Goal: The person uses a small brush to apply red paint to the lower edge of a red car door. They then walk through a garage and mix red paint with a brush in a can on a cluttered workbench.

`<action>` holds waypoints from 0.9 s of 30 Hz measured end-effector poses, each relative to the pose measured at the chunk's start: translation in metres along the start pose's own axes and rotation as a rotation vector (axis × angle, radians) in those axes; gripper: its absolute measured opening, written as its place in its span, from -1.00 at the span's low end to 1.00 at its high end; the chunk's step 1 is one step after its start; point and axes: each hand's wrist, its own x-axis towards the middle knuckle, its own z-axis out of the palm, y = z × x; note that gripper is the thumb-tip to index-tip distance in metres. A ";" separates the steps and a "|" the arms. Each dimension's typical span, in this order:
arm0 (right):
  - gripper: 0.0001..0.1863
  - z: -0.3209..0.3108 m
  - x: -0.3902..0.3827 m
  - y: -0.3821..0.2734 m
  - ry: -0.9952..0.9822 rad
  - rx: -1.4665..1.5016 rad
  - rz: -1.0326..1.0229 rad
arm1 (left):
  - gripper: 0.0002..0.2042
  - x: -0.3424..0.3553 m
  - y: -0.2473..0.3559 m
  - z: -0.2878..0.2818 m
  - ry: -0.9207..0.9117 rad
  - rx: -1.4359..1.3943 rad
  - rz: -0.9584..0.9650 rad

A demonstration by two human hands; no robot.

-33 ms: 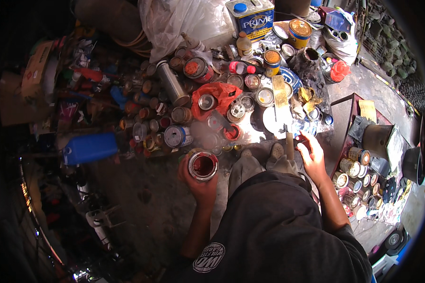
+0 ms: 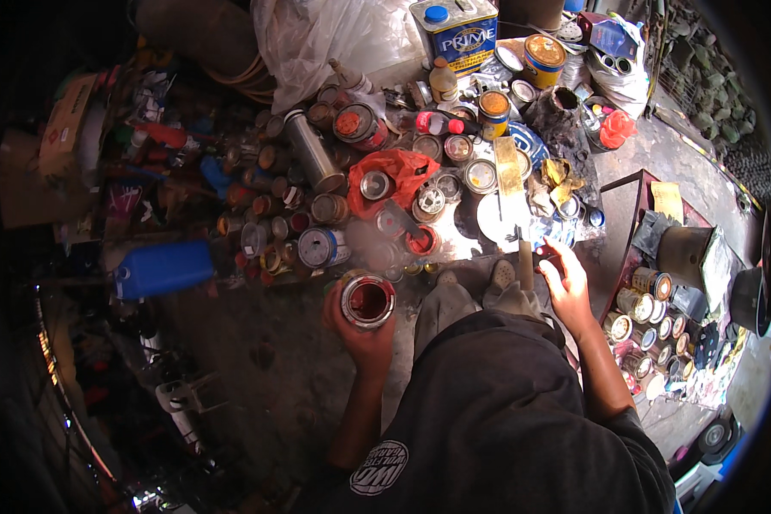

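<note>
My left hand (image 2: 361, 336) is wrapped round an open paint can (image 2: 391, 310), held upright in front of the table's near edge. Dark red paint shows inside, and red smears cover its rim. My right hand (image 2: 568, 287) is empty, thumb and forefinger apart. Just left of its fingers, a tool with a pale straight handle (image 2: 526, 264) lies across the table edge; its kind is hard to make out. Beyond it are a white round lid (image 2: 495, 218) and a yellowish flat strip (image 2: 507, 167). A smaller red-stained can (image 2: 421, 241) has a dark flat blade (image 2: 405, 221) leaning across it.
Several cans and jars crowd the low table, along with a red plastic bag (image 2: 394, 176), a metal cylinder (image 2: 312, 150) and a rectangular thinner tin (image 2: 461, 38). A blue jerrycan (image 2: 164, 269) stands left. On the right, a shelf (image 2: 621, 201) adjoins more paint cans (image 2: 636, 302).
</note>
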 end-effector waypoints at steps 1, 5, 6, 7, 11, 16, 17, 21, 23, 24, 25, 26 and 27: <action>-0.55 0.000 0.000 0.000 0.000 0.000 -0.006 | -0.02 -0.001 -0.001 0.000 0.004 -0.009 -0.007; -0.55 0.002 0.001 0.001 -0.002 -0.006 -0.022 | -0.02 -0.002 -0.003 0.000 0.013 -0.032 -0.028; -0.55 0.002 0.001 0.002 -0.003 -0.009 -0.024 | -0.02 -0.002 -0.003 0.000 0.014 -0.034 -0.031; -0.55 0.002 0.001 0.002 -0.005 0.003 -0.022 | -0.02 -0.002 -0.003 -0.001 0.011 -0.022 -0.028; -0.55 0.001 0.002 0.004 -0.008 0.027 -0.021 | -0.02 -0.002 -0.002 -0.002 0.002 0.010 -0.019; -0.55 0.000 0.002 0.003 -0.007 0.030 -0.015 | -0.02 -0.002 -0.001 -0.002 0.007 0.016 -0.022; -0.54 0.000 0.002 0.004 -0.009 0.037 -0.016 | -0.02 -0.002 -0.002 -0.001 0.014 0.000 -0.022; -0.53 -0.002 0.002 0.003 -0.010 0.019 -0.033 | -0.03 -0.004 -0.002 0.000 0.007 0.011 -0.024; -0.53 -0.002 0.002 0.003 -0.013 0.024 -0.030 | -0.03 -0.005 -0.002 -0.001 0.003 -0.011 -0.032; -0.53 -0.002 0.002 0.003 -0.014 0.026 -0.028 | -0.03 -0.006 -0.003 -0.001 0.001 -0.022 -0.036; -0.53 -0.002 0.002 0.002 -0.012 0.023 -0.030 | -0.03 -0.005 -0.002 -0.001 -0.001 -0.010 -0.031; -0.53 -0.002 0.002 0.002 -0.009 0.020 -0.031 | -0.03 -0.005 -0.001 -0.002 -0.003 0.002 -0.026; -0.53 -0.003 0.002 0.002 -0.006 0.017 -0.032 | -0.04 -0.005 0.000 -0.002 -0.005 0.013 -0.021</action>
